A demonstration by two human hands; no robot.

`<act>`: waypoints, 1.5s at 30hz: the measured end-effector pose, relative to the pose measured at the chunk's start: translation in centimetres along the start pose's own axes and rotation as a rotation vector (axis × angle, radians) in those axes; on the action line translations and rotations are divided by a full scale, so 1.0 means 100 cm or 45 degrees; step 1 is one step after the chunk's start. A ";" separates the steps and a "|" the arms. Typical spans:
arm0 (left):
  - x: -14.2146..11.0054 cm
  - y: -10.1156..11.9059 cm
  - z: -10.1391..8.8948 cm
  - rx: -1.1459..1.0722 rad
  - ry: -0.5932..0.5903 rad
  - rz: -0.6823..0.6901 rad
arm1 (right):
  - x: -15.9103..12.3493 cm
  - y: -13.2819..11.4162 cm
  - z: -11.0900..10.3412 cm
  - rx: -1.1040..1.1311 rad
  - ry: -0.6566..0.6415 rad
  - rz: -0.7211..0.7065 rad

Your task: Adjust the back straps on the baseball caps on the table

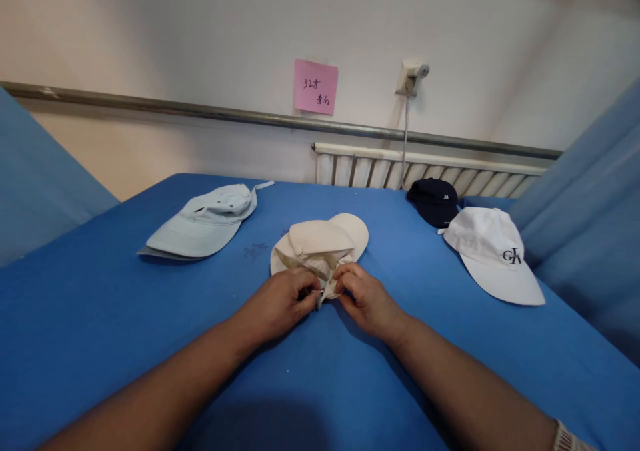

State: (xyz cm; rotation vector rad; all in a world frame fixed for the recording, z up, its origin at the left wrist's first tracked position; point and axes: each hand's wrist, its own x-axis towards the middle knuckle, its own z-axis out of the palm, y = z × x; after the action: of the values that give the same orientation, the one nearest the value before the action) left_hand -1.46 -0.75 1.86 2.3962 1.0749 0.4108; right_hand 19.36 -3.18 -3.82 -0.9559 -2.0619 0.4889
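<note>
A beige baseball cap lies in front of me on the blue sheet, its brim pointing away to the right. At the cap's near edge, my left hand pinches part of its back strap. Close beside it, my right hand grips the cap's edge and strap from the other side, fingers closed. The fingers partly hide the strap, so the fastening cannot be made out.
A pale blue cap lies at the left. A dark navy cap and a white cap with black letters lie at the right. Behind stand a radiator, a metal rail and a wall socket; blue curtains hang at both sides.
</note>
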 end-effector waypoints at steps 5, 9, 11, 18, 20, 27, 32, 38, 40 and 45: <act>-0.001 0.001 0.000 0.114 -0.041 0.046 | 0.001 -0.003 -0.001 -0.019 -0.020 0.004; -0.001 0.004 -0.001 0.181 -0.048 0.027 | 0.001 -0.003 0.000 -0.030 -0.022 0.001; -0.002 0.007 -0.002 0.218 -0.048 0.017 | 0.001 -0.004 0.000 -0.040 -0.025 0.001; -0.003 0.007 0.003 0.259 -0.011 0.030 | 0.002 -0.004 -0.001 -0.034 -0.023 0.002; -0.001 0.004 0.004 0.177 0.002 -0.001 | 0.002 -0.003 -0.001 -0.030 -0.012 0.005; 0.001 -0.003 0.006 -0.023 -0.007 -0.158 | 0.001 0.000 0.000 -0.011 0.006 0.010; 0.002 -0.004 0.009 -0.013 -0.033 -0.103 | 0.000 -0.002 0.001 -0.013 0.028 -0.013; 0.002 -0.002 0.014 -0.035 -0.004 -0.083 | 0.001 0.000 0.002 -0.016 0.088 0.037; 0.001 -0.001 0.016 -0.057 0.001 -0.076 | 0.001 0.001 0.002 -0.027 0.112 0.058; -0.001 -0.004 0.023 -0.071 0.065 0.033 | 0.001 0.001 0.000 -0.107 0.103 0.120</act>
State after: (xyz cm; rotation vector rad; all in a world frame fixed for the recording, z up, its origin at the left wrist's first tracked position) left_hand -0.73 -1.24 -0.28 2.3646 1.0418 0.5069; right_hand 19.38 -3.02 -3.81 -1.1086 -1.9851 0.4082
